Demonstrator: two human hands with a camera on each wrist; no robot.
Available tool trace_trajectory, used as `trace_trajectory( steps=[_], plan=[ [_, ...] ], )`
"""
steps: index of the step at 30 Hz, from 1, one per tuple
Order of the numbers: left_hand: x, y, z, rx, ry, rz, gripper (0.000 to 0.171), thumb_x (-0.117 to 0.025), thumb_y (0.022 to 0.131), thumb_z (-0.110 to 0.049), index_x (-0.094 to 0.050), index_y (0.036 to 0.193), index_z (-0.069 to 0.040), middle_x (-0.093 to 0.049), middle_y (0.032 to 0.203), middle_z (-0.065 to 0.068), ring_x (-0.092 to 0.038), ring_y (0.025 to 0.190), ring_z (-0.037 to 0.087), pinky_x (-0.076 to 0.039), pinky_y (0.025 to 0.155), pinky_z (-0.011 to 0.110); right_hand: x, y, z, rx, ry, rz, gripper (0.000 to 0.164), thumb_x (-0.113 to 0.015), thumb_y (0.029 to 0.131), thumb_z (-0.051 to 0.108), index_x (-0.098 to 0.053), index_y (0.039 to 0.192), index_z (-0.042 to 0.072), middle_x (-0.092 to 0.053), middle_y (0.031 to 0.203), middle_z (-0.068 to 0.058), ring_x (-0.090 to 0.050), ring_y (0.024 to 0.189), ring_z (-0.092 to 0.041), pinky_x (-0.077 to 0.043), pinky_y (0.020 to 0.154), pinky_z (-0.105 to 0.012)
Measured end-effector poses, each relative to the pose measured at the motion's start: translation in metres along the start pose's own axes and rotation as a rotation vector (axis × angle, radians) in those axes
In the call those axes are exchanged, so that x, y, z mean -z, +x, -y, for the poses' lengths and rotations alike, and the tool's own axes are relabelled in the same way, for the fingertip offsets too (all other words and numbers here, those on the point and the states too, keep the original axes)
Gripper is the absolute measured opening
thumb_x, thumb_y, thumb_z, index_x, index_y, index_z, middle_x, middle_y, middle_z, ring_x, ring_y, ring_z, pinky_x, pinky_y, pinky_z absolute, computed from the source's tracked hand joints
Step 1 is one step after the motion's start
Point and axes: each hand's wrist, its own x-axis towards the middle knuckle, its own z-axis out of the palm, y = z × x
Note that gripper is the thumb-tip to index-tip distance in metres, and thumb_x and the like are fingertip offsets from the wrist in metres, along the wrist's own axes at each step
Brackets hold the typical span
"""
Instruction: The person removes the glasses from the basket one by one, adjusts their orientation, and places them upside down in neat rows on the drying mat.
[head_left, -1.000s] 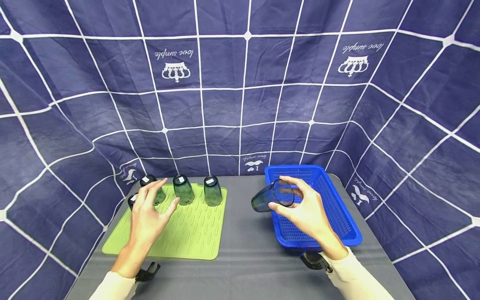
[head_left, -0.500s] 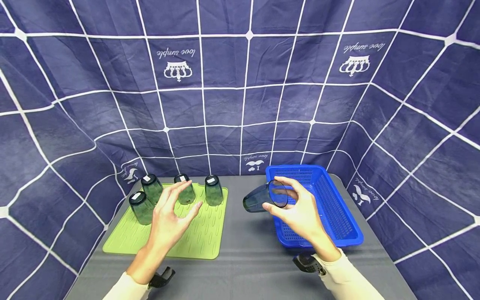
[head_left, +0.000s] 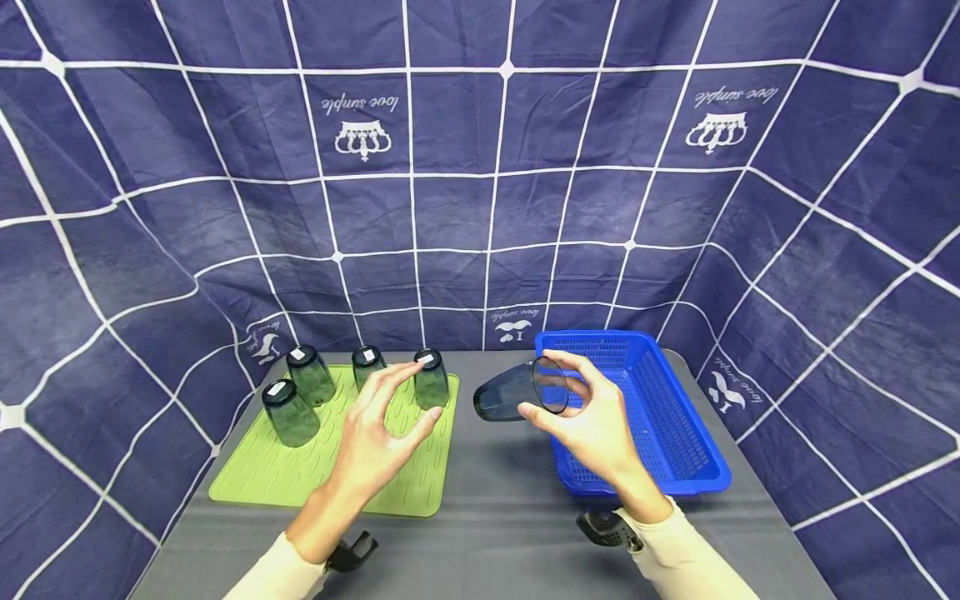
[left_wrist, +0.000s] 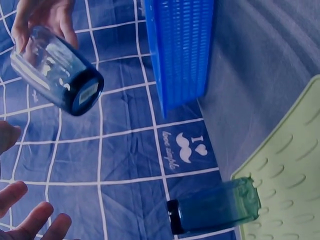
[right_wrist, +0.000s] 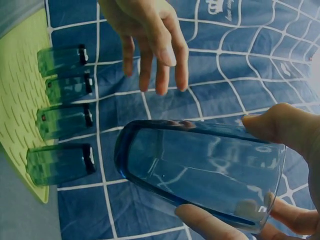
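Note:
A tinted blue drinking glass (head_left: pixel 504 396) is in my right hand (head_left: pixel 588 417), pinched between thumb and fingers near its rim. It is tilted on its side in the air, with its base to the left and a small label on the base (left_wrist: pixel 86 95) in the left wrist view. My left hand (head_left: pixel 375 442) holds nothing. Its thumb and fingers are spread apart above the green mat (head_left: pixel 408 479), left of the glass's base and not touching it. Several like glasses stand upside down on the mat, among them a front-left glass (head_left: pixel 294 417) and a right-hand glass (head_left: pixel 432 385).
A blue plastic basket (head_left: pixel 712 482) with perforated walls stands on the grey table (head_left: pixel 495 517) at the right, partly behind my right hand. A dark blue gridded cloth (head_left: pixel 450 217) closes off the back and both sides.
My left hand has moved right across the mat toward the held glass, uncovering the left-hand glasses. My right hand has carried its glass a little to the left.

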Motion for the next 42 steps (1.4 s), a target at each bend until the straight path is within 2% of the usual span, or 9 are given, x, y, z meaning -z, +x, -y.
trace_trajectory(
  steps=[7, 11, 14, 20, 25, 29, 34, 37, 42],
  plan=[
    [-0.009, 0.002, -0.009, -0.001, -0.065, 0.049, 0.072, -0.101, 0.091, -0.023, -0.073, 0.157, -0.027, -0.074, 0.156, 0.001, -0.071, 0.146, 0.026, -0.052, 0.122, 0.028, -0.006, 0.000, 0.000, -0.004, 0.094, 0.019, 0.079, -0.100, 0.083, -0.003, -0.070, 0.154, 0.014, -0.072, 0.151, -0.011, -0.082, 0.126, -0.013, -0.074, 0.088, -0.035],
    [-0.014, 0.000, -0.013, -0.001, -0.090, 0.059, 0.073, -0.101, 0.091, -0.022, -0.072, 0.158, -0.027, -0.073, 0.157, 0.000, -0.071, 0.143, 0.024, -0.055, 0.116, 0.027, -0.010, -0.001, 0.001, -0.001, 0.145, 0.031, 0.078, -0.098, 0.085, -0.006, -0.068, 0.156, 0.010, -0.071, 0.150, -0.010, -0.082, 0.125, -0.015, -0.074, 0.087, -0.034],
    [-0.020, -0.002, -0.014, -0.010, -0.101, 0.069, 0.075, -0.101, 0.092, -0.022, -0.070, 0.160, -0.026, -0.074, 0.155, 0.001, -0.072, 0.136, 0.024, -0.060, 0.108, 0.031, -0.012, -0.002, 0.001, 0.014, 0.176, 0.027, 0.077, -0.096, 0.085, -0.009, -0.068, 0.156, 0.007, -0.071, 0.147, -0.010, -0.082, 0.122, -0.017, -0.074, 0.089, -0.036],
    [-0.030, -0.002, -0.018, -0.007, -0.146, 0.104, 0.077, -0.100, 0.093, -0.023, -0.067, 0.163, -0.026, -0.073, 0.154, 0.002, -0.073, 0.132, 0.022, -0.066, 0.106, 0.043, -0.016, -0.002, -0.001, 0.053, 0.206, 0.016, 0.076, -0.094, 0.085, -0.012, -0.067, 0.155, -0.001, -0.073, 0.143, -0.009, -0.082, 0.120, -0.021, -0.072, 0.100, -0.033],
    [-0.034, 0.001, -0.020, 0.005, -0.195, 0.118, 0.078, -0.099, 0.094, -0.024, -0.066, 0.164, -0.027, -0.073, 0.153, 0.003, -0.076, 0.132, 0.026, -0.071, 0.103, 0.041, -0.018, -0.001, -0.001, 0.051, 0.212, 0.015, 0.076, -0.094, 0.085, -0.010, -0.066, 0.156, -0.003, -0.073, 0.145, -0.010, -0.081, 0.123, -0.019, -0.068, 0.107, -0.029],
    [-0.038, 0.002, -0.022, 0.009, -0.220, 0.139, 0.081, -0.100, 0.094, -0.025, -0.064, 0.166, -0.029, -0.072, 0.151, 0.000, -0.076, 0.132, 0.023, -0.072, 0.100, 0.040, -0.019, 0.001, -0.001, 0.046, 0.223, 0.001, 0.077, -0.093, 0.085, -0.011, -0.066, 0.156, -0.004, -0.073, 0.146, -0.009, -0.077, 0.129, -0.015, -0.065, 0.111, -0.027],
    [-0.043, 0.003, -0.026, 0.006, -0.254, 0.173, 0.085, -0.101, 0.093, -0.025, -0.062, 0.168, -0.028, -0.072, 0.153, 0.001, -0.075, 0.131, 0.020, -0.071, 0.098, 0.033, -0.021, 0.000, -0.004, 0.029, 0.270, -0.008, 0.076, -0.091, 0.085, -0.012, -0.065, 0.156, -0.006, -0.074, 0.144, -0.005, -0.074, 0.130, -0.012, -0.066, 0.110, -0.027],
    [-0.046, 0.005, -0.028, 0.001, -0.250, 0.181, 0.086, -0.102, 0.092, -0.026, -0.061, 0.168, -0.029, -0.072, 0.155, -0.001, -0.074, 0.133, 0.018, -0.068, 0.101, 0.029, -0.022, 0.000, -0.006, 0.024, 0.306, -0.005, 0.073, -0.090, 0.087, -0.011, -0.064, 0.155, -0.008, -0.074, 0.144, -0.004, -0.077, 0.128, -0.013, -0.067, 0.107, -0.027],
    [-0.051, 0.007, -0.031, -0.027, -0.252, 0.166, 0.088, -0.103, 0.090, -0.025, -0.061, 0.167, -0.028, -0.073, 0.156, -0.002, -0.073, 0.140, 0.020, -0.056, 0.116, 0.023, -0.024, -0.001, -0.010, -0.005, 0.374, 0.010, 0.074, -0.088, 0.089, -0.011, -0.062, 0.158, -0.006, -0.073, 0.144, -0.005, -0.081, 0.120, -0.017, -0.071, 0.097, -0.029]
  ],
)
